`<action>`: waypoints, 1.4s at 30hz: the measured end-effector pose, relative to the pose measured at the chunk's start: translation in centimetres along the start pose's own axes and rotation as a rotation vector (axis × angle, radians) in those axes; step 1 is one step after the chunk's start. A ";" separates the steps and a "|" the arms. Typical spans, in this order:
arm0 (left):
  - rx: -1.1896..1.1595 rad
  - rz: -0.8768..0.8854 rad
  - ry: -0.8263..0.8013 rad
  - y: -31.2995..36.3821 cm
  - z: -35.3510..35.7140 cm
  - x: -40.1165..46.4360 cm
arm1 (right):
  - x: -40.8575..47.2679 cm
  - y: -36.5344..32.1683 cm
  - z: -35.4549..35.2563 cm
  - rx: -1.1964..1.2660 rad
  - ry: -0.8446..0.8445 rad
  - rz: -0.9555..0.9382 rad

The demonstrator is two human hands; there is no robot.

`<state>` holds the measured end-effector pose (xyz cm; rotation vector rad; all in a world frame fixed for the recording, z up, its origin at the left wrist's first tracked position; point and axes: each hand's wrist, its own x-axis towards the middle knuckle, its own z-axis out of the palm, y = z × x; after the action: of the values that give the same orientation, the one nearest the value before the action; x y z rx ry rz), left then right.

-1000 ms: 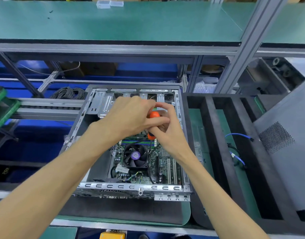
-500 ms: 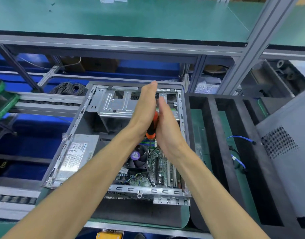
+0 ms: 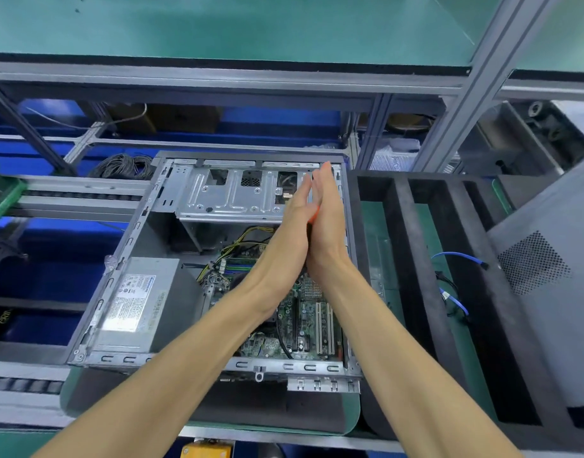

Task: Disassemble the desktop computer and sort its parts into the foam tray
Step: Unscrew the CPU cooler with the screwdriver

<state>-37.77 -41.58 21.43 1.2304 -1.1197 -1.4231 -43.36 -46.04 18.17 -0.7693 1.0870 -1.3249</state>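
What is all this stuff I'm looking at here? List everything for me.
computer case: one, grey metal, open, centre of bench
power supply: one, grey, labelled, case's left side
motherboard: one, green, case's right side
drive cage: one, silver, case's far end
foam tray: one, black, slotted, right of case
cables: blue and black, in a tray slot
side panel: one, grey, perforated, far right
screwdriver: one, orange handle, mostly hidden between palms
left hand: flat, pressing the handle
right hand: flat, pressing opposite
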 end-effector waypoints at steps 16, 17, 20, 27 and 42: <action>0.775 0.476 0.256 -0.8 -4.1 -0.3 | -0.9 2.0 -1.8 0.041 0.101 -0.129; 0.814 0.469 0.292 -1.1 -4.3 0.0 | -1.4 2.3 -2.2 0.040 0.077 -0.135; 0.767 0.405 0.286 -1.6 -5.0 0.8 | -3.0 3.0 -2.3 -0.002 -0.087 -0.112; 1.008 0.685 -0.168 0.0 -7.1 1.4 | -3.2 3.3 -3.7 -0.456 -0.268 -0.120; 1.655 0.605 -0.624 5.8 -8.2 2.7 | 0.3 0.4 -4.5 -0.918 -0.576 -0.251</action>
<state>-29.43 -45.73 26.02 1.1392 -3.0437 -0.1115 -47.38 -45.67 16.22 -1.8804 1.1135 -0.6526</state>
